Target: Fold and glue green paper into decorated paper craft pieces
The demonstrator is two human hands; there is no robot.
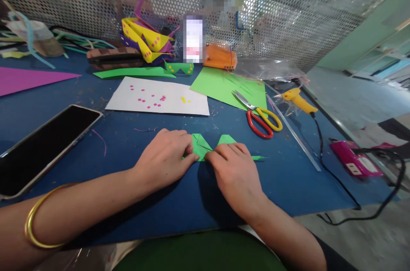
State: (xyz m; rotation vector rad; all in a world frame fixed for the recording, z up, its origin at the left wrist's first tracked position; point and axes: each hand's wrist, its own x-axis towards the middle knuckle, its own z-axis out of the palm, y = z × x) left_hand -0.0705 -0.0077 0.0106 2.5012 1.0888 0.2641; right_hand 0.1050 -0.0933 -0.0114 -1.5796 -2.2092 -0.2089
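A small piece of folded green paper [201, 146] lies on the blue table in front of me, with crease lines and slanted upper edges. My left hand [168, 151] is closed on its left part, fingers curled and thumb pressing near the lower edge. Over the right part, my right hand [236, 170] is closed with its fingertips bent down on the paper. A thin green tip [259, 158] sticks out past the right hand. My fingers hide much of the paper's two sides.
Beyond my hands are a white sheet [128, 102] with tiny pink and yellow pieces, a light green sheet [211, 81] and scissors [260, 123]. A phone [51, 142] lies left. To the right are a clear strip [294, 134], a yellow glue gun [299, 101] and its black cord [320, 142].
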